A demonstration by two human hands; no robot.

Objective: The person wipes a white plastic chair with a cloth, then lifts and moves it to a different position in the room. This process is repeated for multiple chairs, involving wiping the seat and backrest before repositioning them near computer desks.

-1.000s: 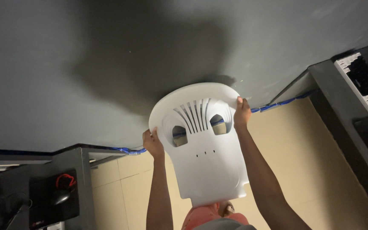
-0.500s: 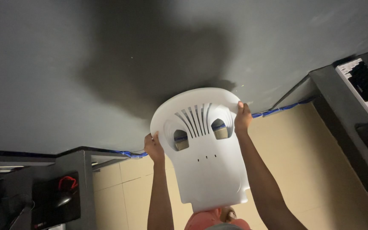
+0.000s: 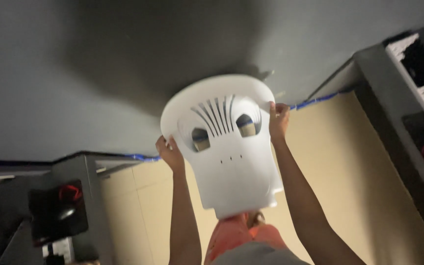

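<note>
Left hand [image 3: 169, 153] clamped on the left edge of a white plastic chair [image 3: 226, 147]. Chair between both hands, upside down, against a grey wall [image 3: 74, 73]. Right hand [image 3: 278, 120] gripping its right edge, well apart from the left.

- The white plastic chair [image 3: 224, 147] hides most of the fingers of the left hand [image 3: 169, 153] and the right hand [image 3: 278, 119]; only the backs of the hands show beside its edges.
- Its legs do not show.
- The chair's outline is slightly blurred.
- Both forearms run off the bottom edge.
- The keyboard [image 3: 418, 73] is cut by the right edge.
- The dark, red-marked object [image 3: 57, 211] at lower left is too dim to identify.
</note>
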